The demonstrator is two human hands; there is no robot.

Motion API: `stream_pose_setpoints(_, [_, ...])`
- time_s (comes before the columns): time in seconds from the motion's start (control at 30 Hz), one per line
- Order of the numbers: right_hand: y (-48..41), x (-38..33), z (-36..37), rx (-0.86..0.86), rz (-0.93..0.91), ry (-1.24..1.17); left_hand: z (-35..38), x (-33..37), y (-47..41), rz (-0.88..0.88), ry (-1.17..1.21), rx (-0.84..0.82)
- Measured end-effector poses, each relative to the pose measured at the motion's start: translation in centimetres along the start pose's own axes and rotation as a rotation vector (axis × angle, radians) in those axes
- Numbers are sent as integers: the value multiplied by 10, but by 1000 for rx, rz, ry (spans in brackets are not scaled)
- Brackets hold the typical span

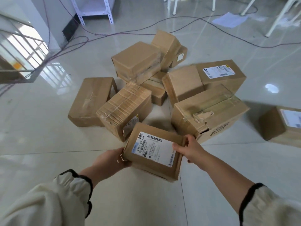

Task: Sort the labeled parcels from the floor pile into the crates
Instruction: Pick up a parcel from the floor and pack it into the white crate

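1. A small brown cardboard parcel with a white printed label (154,154) is held at 6 o'clock of the pile of brown cardboard boxes (138,62); pick-up is judged to be under way.
2. Its 9 o'clock edge is gripped by the left hand (112,159) and its 3 o'clock edge by the right hand (187,149).
3. Next, the label must be read and matched to a crate; none is plainly seen.

You can read "530- 05 A68" in large type down the left side of the white label (154,150) on the parcel (162,170) you hold. A barcode (143,145) runs beside it and another along the label's top edge. Its finer print is too small to read, and the labels on the other boxes (228,83) are blurred.
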State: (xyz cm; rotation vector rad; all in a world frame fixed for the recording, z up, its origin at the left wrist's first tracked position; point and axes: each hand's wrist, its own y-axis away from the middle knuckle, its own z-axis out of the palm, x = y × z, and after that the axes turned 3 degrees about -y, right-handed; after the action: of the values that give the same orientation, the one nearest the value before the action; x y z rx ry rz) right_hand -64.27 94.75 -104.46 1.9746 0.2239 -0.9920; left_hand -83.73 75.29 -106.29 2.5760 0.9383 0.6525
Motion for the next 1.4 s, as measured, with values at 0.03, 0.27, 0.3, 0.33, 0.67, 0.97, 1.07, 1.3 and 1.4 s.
stream_pose_setpoints(0.03, [6, 4, -2, -31, 23, 61, -2, -2, -2, -23, 64, 36])
stream_pose_setpoints(0.27, [44, 23, 14, -320, 164, 452, 5, 26, -29, -144, 501, 21])
stream_pose_setpoints(0.3, [45, 23, 18, -363, 185, 458, 6, 35, -30, -166, 544, -29])
stream_pose_setpoints(0.33, [48, 23, 22, -388, 202, 439, 7, 43, -30, -182, 572, -66])
stream_pose_setpoints(0.67, [18, 22, -2, -32, 169, 171, 1, 44, -15, -163, 649, -133])
stream_pose_setpoints(0.97, [13, 56, 34, 67, -222, -85, 18, 37, -6, 6, 407, -50])
stream_pose_setpoints(1.07, [10, 59, 37, 70, -193, -179, 22, 34, -9, 28, 390, -48])
stream_pose_setpoints(1.3, [6, 68, 43, 102, -183, -339, 30, 34, -14, 46, 630, -24])
stream_pose_setpoints(1.4, [0, 66, 44, 92, -177, -317, 30, 38, -19, -11, 678, -27])
